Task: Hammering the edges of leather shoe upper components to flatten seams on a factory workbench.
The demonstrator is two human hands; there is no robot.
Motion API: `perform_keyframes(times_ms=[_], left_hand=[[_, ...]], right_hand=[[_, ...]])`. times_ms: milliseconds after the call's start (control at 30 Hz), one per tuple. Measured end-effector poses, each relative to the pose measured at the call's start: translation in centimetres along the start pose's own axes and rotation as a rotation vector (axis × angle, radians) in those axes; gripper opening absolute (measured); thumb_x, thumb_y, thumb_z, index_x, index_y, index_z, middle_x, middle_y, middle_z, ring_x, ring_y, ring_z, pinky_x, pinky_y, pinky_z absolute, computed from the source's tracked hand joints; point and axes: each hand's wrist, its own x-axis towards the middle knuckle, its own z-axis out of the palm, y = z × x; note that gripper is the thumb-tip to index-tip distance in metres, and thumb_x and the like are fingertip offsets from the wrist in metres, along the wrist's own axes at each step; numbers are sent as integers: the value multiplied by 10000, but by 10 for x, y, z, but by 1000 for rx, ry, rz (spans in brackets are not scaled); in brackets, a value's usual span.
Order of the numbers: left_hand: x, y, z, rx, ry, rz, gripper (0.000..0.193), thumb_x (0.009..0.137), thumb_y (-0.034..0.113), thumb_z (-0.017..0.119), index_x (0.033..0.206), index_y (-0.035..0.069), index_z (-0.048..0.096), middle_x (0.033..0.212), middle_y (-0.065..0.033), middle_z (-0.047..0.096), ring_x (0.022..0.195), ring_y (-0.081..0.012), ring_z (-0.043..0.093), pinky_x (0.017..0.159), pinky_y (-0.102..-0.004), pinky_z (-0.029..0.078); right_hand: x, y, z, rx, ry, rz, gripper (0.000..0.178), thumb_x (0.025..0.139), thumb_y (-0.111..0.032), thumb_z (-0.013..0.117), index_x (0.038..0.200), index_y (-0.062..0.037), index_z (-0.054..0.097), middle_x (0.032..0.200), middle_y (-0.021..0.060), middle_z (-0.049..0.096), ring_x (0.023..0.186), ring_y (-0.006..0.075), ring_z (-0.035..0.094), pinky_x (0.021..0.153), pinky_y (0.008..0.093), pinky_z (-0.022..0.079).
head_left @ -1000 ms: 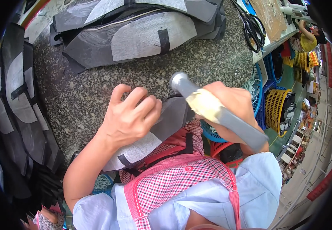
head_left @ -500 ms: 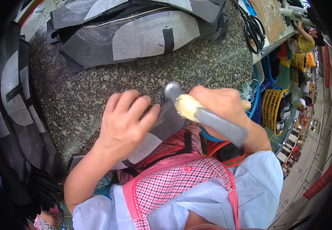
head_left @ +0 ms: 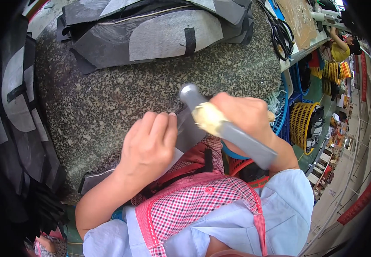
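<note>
My right hand is wrapped round the wooden handle of a hammer. Its round steel face points up and left, over the stone slab. The long flat end points toward my right forearm. At the slab's near edge lies a dark grey sheet piece with a pale patch, like a cut shoe or bag part. My left hand presses on it, fingers bent and held close together at its far edge. The hand and forearm cover much of the piece; another end shows left of my forearm.
A stack of similar grey pieces lies at the slab's far side. More grey pieces hang or lie along its left. Black scissors rest at the far right. Beyond stand a blue basket, a yellow basket and a person.
My left hand's fingers were spread and are now drawn together, and the hand has turned slightly. The hammer has shifted a little left and up.
</note>
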Motion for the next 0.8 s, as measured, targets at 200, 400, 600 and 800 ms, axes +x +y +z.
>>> perform_keyframes(times_ms=[200, 400, 600, 800], left_hand=[[-3, -3, 6, -170, 42, -98, 281, 691, 39, 587, 956, -52, 605, 859, -116, 549, 751, -243, 548, 624, -328, 479], [-9, 5, 3, -40, 31, -70, 292, 699, 40, 593, 976, -51, 605, 821, -102, 531, 691, -229, 536, 580, -320, 467], [-12, -5, 7, -172, 88, -112, 300, 694, 57, 609, 984, -17, 613, 825, -81, 532, 721, -223, 538, 607, -326, 466], [-19, 4, 1, -50, 35, -112, 303, 697, 70, 588, 993, 7, 616, 812, -75, 513, 717, -216, 535, 584, -309, 462]], right_hand=[[-10, -3, 17, -26, -32, 14, 229, 768, -206, 645, 834, -66, 476, 632, 67, 569, 552, 230, 620, 462, 332, 482], [3, -5, 1, -26, 18, -12, 223, 772, -183, 622, 876, -55, 472, 653, 84, 584, 579, 249, 632, 471, 349, 487], [1, -7, 12, -36, -89, -5, 258, 766, -189, 628, 906, -48, 464, 685, 102, 600, 607, 267, 644, 488, 365, 498], [5, -5, 7, -60, -98, 7, 256, 773, -204, 639, 892, -49, 474, 667, 100, 594, 595, 260, 637, 475, 356, 487]])
